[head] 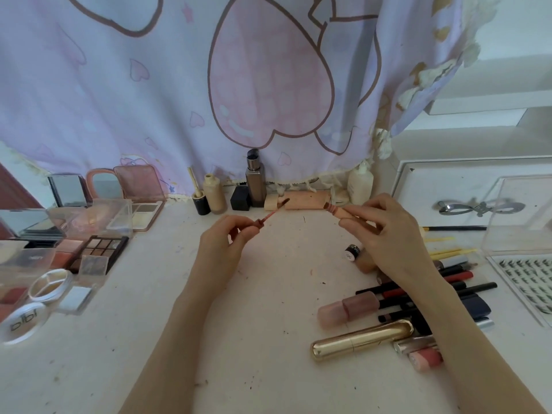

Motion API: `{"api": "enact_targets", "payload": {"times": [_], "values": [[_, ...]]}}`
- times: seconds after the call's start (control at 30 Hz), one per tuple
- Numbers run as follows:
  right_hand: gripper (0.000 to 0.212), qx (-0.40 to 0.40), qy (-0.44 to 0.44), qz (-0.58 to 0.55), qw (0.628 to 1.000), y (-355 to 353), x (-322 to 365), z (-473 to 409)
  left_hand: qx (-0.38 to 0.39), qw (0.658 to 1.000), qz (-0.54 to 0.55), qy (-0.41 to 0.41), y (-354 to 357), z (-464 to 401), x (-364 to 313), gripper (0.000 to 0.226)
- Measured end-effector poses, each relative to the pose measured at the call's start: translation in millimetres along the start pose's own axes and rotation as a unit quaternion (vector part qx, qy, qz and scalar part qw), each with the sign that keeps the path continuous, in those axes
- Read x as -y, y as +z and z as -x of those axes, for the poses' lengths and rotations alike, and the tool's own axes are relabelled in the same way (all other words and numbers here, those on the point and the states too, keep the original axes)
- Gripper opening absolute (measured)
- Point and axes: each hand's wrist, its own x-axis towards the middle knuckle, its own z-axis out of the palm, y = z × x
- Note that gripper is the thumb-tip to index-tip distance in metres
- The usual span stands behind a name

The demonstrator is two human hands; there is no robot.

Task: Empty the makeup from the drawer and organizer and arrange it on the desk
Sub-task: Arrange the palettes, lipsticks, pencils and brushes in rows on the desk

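My left hand (224,241) pinches the cap end of a lip gloss wand (272,213), whose reddish applicator tip points up and to the right. My right hand (388,234) grips the peach lip gloss tube (343,212), its threaded open neck facing left toward the wand. Wand and tube are apart, above the middle of the white desk (254,294). A pile of lipsticks and pencils (418,294) lies at the right, with a gold tube (363,339) and a pink bottle (348,310) in front of it.
Eyeshadow palettes (100,252), compacts and round jars (24,322) crowd the left side. Foundation bottles (255,182) stand along the back under a pink-and-lilac curtain. A clear organizer (519,216) and a white drawer unit with an eyelash curler (478,207) sit at the right, with a lash tray (531,282) in front.
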Motion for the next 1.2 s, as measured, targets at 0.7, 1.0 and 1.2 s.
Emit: {"api": "enact_targets", "payload": {"times": [0.7, 1.0, 1.2], "values": [[0.026, 0.241, 0.04, -0.155, 0.957, 144, 119, -59, -0.18, 0.975, 0.008, -0.128, -68, -4, 77, 0.023], [0.028, 0.234, 0.006, -0.128, 0.964, 190, 136, -56, -0.185, 0.976, 0.008, -0.118, -71, -9, 85, 0.025], [0.025, 0.237, -0.007, -0.108, 0.965, 201, 138, -53, -0.178, 0.974, 0.039, -0.137, -72, -11, 86, 0.027]]}}
